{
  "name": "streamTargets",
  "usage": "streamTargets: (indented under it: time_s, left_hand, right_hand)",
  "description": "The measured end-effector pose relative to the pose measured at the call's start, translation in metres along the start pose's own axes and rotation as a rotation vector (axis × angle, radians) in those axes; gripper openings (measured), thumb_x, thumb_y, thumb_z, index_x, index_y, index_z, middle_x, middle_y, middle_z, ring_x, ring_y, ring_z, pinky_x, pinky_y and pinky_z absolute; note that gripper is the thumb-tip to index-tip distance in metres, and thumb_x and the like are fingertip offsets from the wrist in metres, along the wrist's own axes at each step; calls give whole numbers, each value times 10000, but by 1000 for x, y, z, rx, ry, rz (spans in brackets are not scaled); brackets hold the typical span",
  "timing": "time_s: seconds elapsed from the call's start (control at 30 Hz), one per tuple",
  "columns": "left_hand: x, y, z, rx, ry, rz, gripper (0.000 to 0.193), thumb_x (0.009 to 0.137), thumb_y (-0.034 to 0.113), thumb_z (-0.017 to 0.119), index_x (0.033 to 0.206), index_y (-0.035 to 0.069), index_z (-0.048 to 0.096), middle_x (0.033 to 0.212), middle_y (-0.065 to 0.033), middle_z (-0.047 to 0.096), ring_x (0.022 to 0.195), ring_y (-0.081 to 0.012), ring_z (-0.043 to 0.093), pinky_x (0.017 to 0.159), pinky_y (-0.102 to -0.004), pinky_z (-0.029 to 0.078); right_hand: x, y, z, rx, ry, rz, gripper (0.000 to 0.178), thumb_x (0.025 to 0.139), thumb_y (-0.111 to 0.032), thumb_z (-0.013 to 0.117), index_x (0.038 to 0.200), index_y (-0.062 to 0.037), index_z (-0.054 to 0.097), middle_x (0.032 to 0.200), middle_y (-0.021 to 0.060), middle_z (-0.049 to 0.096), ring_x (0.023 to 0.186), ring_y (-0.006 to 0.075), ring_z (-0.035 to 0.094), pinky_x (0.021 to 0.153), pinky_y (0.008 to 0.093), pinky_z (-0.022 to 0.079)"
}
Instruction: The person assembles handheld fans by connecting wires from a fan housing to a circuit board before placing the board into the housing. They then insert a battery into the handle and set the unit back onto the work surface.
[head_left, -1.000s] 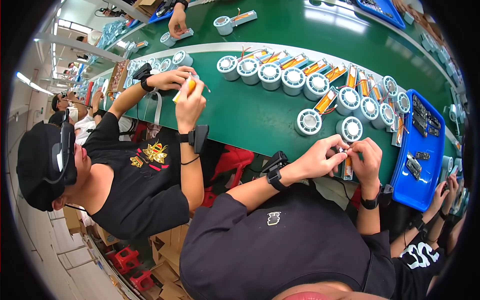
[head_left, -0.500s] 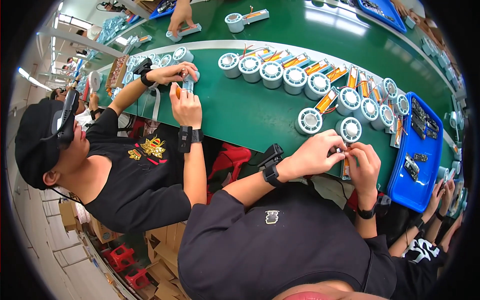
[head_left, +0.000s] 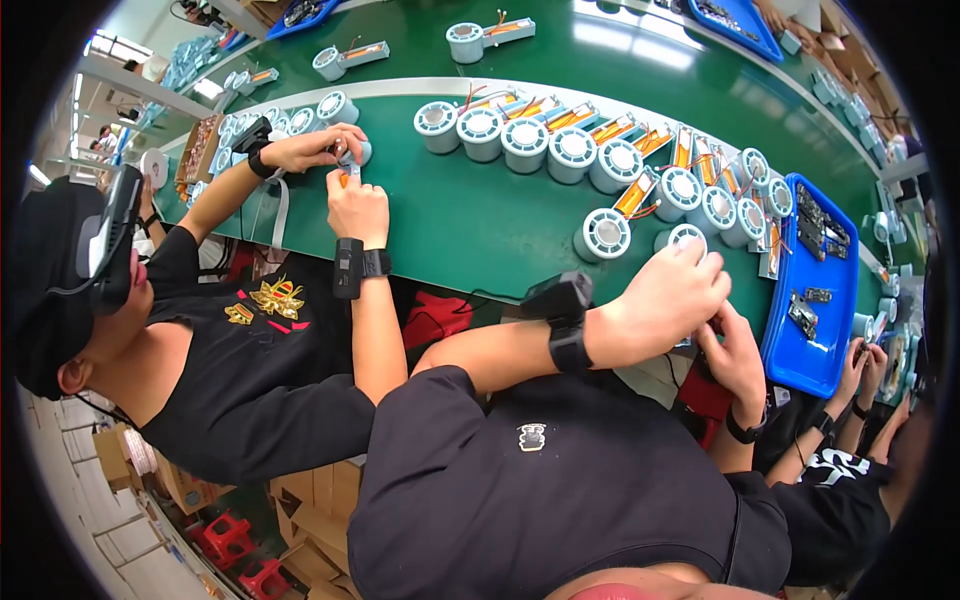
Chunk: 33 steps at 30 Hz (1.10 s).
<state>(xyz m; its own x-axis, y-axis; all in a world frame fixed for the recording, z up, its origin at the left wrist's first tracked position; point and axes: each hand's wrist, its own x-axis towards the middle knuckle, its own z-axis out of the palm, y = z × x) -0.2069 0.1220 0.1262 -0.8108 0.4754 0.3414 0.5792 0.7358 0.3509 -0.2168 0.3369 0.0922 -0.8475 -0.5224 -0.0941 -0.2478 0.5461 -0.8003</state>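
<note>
In front of me a partly built handheld fan lies at the table's near edge. Its round light-blue fan head (head_left: 680,238) shows just beyond my left hand (head_left: 668,300), which bends over the neck with curled fingers; their tips and whatever they pinch are hidden. My right hand (head_left: 735,355) sits lower and closer to me, its fingers closed round the fan's handle, mostly covered by the left hand. Beside it on the left stands another fan head (head_left: 605,234) with an orange battery (head_left: 636,193) in its open handle.
Several similar fans line the green table (head_left: 480,230) beyond my hands. A blue tray (head_left: 830,345) with small circuit boards stands at right. To my left a co-worker's hands (head_left: 357,212) work on another fan. A red stool (head_left: 437,318) is below the table edge.
My left hand has turned and moved over the fan's neck, hiding what both hands pinched before. The right hand has dropped slightly toward me. A hand at the far left has withdrawn from a fan.
</note>
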Motion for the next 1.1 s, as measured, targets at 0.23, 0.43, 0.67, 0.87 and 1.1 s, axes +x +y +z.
streamTargets:
  time_s: [0.23, 0.43, 0.67, 0.87, 1.1]
  left_hand:
    - [14, -33, 41, 105, -70, 239, 199, 735, 221, 771, 897, 107, 762, 975, -60, 690, 1173, -301, 552, 1078, -536, 369]
    - [14, -44, 49, 32, -122, 262, 158, 718, 205, 776, 842, 112, 744, 972, -54, 688, 1172, -299, 554, 1132, -563, 323]
    - [14, -41, 70, -89, 125, 150, 313, 738, 377, 791, 883, 106, 729, 961, -64, 691, 1168, -289, 558, 1095, -582, 314]
    - [11, -45, 92, -55, 193, 183, 254, 808, 346, 741, 883, 104, 732, 957, -63, 692, 1160, -286, 555, 1056, -589, 331]
    - [13, -54, 78, -58, 132, 266, 110, 806, 199, 725, 839, 95, 741, 909, -60, 694, 1111, -278, 572, 986, -567, 386]
  right_hand:
    - [20, -50, -20, -166, -422, 144, 177, 957, -98, 597, 1041, 57, 609, 860, 258, 672, 772, 363, 676, 673, 426, 497]
    - [13, -21, -3, -574, -117, -36, 153, 962, -88, 594, 1058, 26, 559, 832, 274, 654, 781, 470, 630, 668, 487, 488]
    - [14, -9, 27, -382, 390, 100, 84, 962, -33, 551, 989, 18, 491, 844, 283, 646, 821, 504, 624, 659, 536, 468]
    - [3, -2, 47, -266, 415, -54, 93, 971, -21, 531, 1022, 34, 587, 843, 247, 663, 796, 435, 664, 675, 451, 504]
    - [7, 18, 41, -51, 335, -154, 154, 1023, -103, 535, 1012, 33, 607, 781, 96, 646, 691, 153, 577, 637, 350, 481]
